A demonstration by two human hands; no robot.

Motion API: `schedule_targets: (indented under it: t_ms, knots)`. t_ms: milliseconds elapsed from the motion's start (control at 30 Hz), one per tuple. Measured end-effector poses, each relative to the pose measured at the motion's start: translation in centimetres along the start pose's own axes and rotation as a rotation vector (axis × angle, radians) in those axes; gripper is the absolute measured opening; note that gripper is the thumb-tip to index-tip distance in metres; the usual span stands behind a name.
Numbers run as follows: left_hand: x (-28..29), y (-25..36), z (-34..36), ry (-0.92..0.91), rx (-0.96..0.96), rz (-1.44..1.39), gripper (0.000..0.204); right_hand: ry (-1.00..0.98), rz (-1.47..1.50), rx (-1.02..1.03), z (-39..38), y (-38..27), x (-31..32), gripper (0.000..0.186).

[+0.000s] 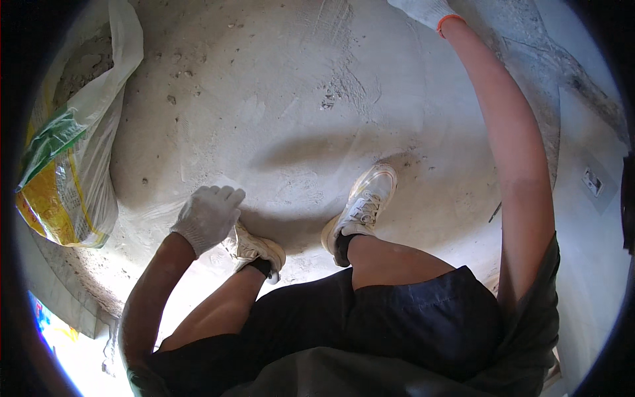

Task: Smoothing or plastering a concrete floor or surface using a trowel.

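Note:
My left hand [209,217] wears a pale knit work glove and hangs above the floor beside my left shoe [254,248]. Its fingers are curled in and close together, and nothing shows in them. At the top edge, my right arm reaches far forward. My right hand [423,9], in a similar glove with an orange cuff, is cut off by the frame. Its fingers, and anything they might hold, are out of sight. Below it spreads the dusty grey concrete floor [278,79].
An open plastic woven sack [99,126], with yellow and green print and grey rubble inside, stands at the left. Crumbs of debris [327,102] lie ahead of my right shoe [370,198]. A pale wall-like surface [585,264] runs along the right, with a small clear packet [593,182] on it.

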State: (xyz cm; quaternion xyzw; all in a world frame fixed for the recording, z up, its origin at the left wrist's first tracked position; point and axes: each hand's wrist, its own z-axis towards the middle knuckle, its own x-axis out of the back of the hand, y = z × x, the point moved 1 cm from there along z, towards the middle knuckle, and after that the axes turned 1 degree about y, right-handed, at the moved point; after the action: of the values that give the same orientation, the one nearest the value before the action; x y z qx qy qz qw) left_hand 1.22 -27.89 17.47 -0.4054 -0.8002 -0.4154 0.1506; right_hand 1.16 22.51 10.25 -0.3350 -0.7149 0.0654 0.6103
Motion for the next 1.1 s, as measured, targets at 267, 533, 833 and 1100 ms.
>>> schedule_targets:
  t_ms: [267, 533, 833, 1100]
  knots:
    - [1.1, -0.9, 0.9, 0.147, -0.069, 0.118, 0.026, 0.147, -0.160, -0.110, -1.1, 1.3, -1.6, 0.031]
    - [0.6, -1.0, 0.1, 0.083, -0.026, 0.097, 0.029, 0.201, -0.212, -0.089, -3.5, 2.4, -1.9, 0.022]
    - [-0.3, -1.5, -0.3, 0.036, -0.007, 0.082, 0.034, 0.225, -0.177, -0.096, -5.4, 2.5, -2.5, 0.020]
    - [0.4, -1.2, 0.2, 0.053, -0.031, 0.089, 0.037, 0.306, -0.130, -0.111, -8.8, 3.3, -3.7, 0.021]
